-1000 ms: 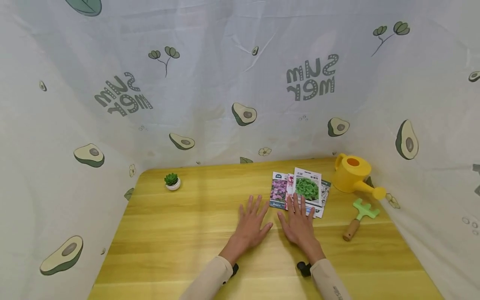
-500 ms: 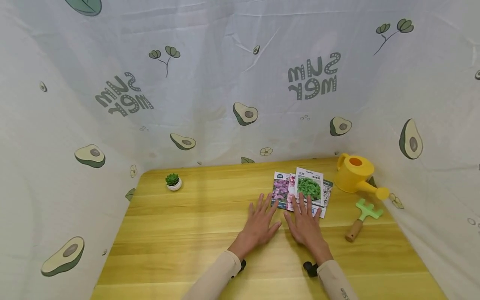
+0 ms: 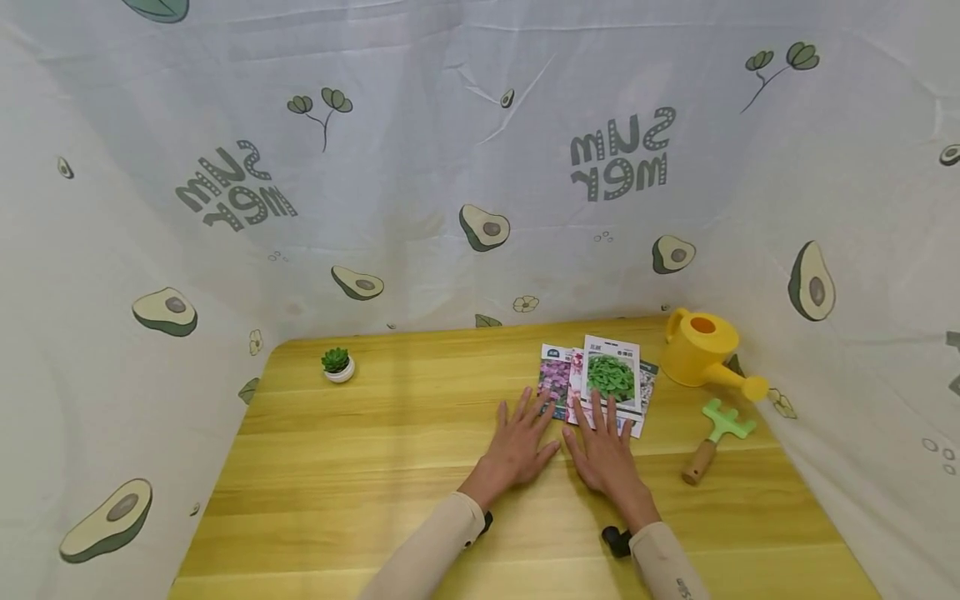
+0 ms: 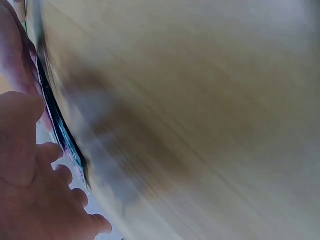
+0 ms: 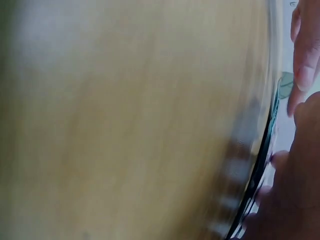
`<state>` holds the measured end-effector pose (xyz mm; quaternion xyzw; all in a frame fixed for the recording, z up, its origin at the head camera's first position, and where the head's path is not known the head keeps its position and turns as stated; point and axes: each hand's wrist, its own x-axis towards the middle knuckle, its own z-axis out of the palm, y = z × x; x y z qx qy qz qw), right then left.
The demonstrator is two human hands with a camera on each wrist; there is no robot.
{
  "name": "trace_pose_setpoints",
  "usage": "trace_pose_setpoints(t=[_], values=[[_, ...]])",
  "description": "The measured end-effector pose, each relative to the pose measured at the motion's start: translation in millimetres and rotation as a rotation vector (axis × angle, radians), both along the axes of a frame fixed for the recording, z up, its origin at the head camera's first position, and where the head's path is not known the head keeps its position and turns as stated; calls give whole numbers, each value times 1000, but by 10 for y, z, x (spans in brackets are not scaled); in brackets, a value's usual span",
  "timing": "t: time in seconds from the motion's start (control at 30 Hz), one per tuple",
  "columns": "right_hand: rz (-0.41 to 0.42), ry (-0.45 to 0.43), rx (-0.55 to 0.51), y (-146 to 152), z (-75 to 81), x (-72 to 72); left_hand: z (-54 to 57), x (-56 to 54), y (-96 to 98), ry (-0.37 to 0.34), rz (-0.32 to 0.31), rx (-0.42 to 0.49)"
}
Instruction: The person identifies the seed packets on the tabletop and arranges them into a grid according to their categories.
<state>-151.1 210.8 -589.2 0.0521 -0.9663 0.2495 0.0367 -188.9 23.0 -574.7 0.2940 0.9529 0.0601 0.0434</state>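
Several overlapping seed packets lie fanned on the wooden table (image 3: pixel 390 450). On top is the green-leaf packet (image 3: pixel 612 377), with the purple-flower packet (image 3: pixel 555 383) at the left of the fan. My left hand (image 3: pixel 517 448), palm down with fingers spread, has its fingertips over the purple-flower packet's lower part. Beside it, my right hand (image 3: pixel 604 457) spreads its fingers over the lower edge of the green-leaf packet. The left wrist view shows relaxed left fingers (image 4: pixel 64 174) along the packets' dark edge. Right fingers (image 5: pixel 265 192) border that stack in the right wrist view.
A yellow watering can (image 3: pixel 701 350) stands at the back right corner. In front of it lies a green hand rake (image 3: pixel 720 425) with a wooden handle. A small potted succulent (image 3: pixel 337 363) sits at the back left. Patterned white cloth (image 3: pixel 420 167) surrounds the table's back and sides.
My left hand has shifted right, bringing its fingertips over the purple-flower packet. The right hand stays at the packets' lower edge. The head view sways slightly.
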Motion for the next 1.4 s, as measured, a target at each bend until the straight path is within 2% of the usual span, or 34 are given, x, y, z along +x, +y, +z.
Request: trace_pose_setpoints(t=[0.3, 0.67, 0.97, 1.2, 1.4], values=[[6, -47, 51, 59, -134, -77, -28, 4, 1, -15, -5, -77], [2, -61, 21, -1, 50, -29, -7, 27, -6, -17, 5, -118], [16, -46, 17, 56, -51, -34, -1, 101, -53, -50, 23, -84], [-8, -96, 42, 34, 66, -20, 11, 146, -143, -52, 21, -64], [-7, -130, 61, 45, 79, -26, -8, 191, -243, -63, 30, -19]])
